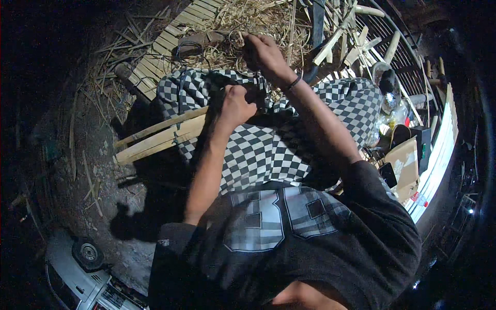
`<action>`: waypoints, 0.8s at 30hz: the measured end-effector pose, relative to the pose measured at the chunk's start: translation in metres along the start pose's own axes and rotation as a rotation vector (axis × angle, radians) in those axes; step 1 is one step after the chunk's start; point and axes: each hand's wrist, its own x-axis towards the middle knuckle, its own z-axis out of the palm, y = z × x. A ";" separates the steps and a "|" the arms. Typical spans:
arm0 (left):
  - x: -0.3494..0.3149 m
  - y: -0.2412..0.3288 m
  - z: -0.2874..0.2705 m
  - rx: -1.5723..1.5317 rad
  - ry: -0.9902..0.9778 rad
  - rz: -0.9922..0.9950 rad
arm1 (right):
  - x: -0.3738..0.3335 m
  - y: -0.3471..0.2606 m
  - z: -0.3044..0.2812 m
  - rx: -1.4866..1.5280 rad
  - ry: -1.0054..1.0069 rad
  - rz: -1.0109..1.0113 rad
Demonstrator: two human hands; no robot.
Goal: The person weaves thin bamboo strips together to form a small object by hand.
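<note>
My right hand (266, 56) is raised over the pile of shavings (222, 56), its fingers closed. A small pale tip shows at its fingers, too little to name. Nearer to me, over my checkered lap (250, 152), my left hand (236, 107) is curled closed with its thumb to the right. What either hand grips is hidden by the fingers and deep shadow. Split bamboo lengths (163, 139) stick out to the left from beneath my left forearm. A thin black cord (180, 95) runs down across my left knee to them.
A slatted bamboo platform (150, 67) lies beyond my left knee. At the far right are loose bamboo pieces (338, 39) and a long dark bar (318, 26). A cardboard box (403, 165) and a plastic bottle (419, 199) sit at right. A vehicle (77, 274) stands lower left.
</note>
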 end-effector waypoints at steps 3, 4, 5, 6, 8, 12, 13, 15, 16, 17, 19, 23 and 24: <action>0.004 0.002 0.001 -0.008 -0.045 0.028 | 0.001 0.000 -0.002 -0.124 0.076 -0.093; 0.003 0.002 -0.001 -0.002 -0.074 0.021 | 0.000 0.001 0.005 0.027 -0.004 -0.087; 0.001 0.001 0.001 0.000 -0.073 0.020 | 0.007 0.007 0.003 0.029 -0.007 -0.088; -0.001 0.000 0.005 -0.080 0.038 0.085 | 0.018 0.014 0.000 0.091 0.027 -0.113; -0.002 -0.003 0.008 -0.162 0.146 0.146 | 0.020 0.015 -0.007 0.196 -0.002 -0.130; 0.003 -0.003 0.006 -0.155 0.084 0.208 | 0.015 0.009 -0.003 0.389 0.032 0.058; 0.003 -0.002 0.006 -0.179 0.094 0.233 | 0.015 0.010 -0.005 0.250 0.030 -0.034; 0.001 0.000 0.004 -0.163 0.119 0.257 | 0.015 0.009 -0.010 0.111 0.026 -0.125; 0.000 0.002 0.001 -0.148 0.142 0.282 | 0.016 0.006 -0.012 0.224 0.049 -0.025; 0.000 0.004 -0.002 -0.148 0.143 0.279 | 0.017 0.003 -0.012 0.338 0.072 0.076; 0.002 0.008 -0.008 -0.141 0.104 0.266 | 0.020 0.005 -0.010 0.363 0.076 0.074; 0.008 0.010 -0.010 -0.161 0.071 0.279 | 0.042 0.037 -0.035 -0.049 -0.017 -0.163; 0.009 0.014 -0.015 -0.192 0.003 0.246 | 0.043 0.044 -0.039 -0.051 -0.014 -0.165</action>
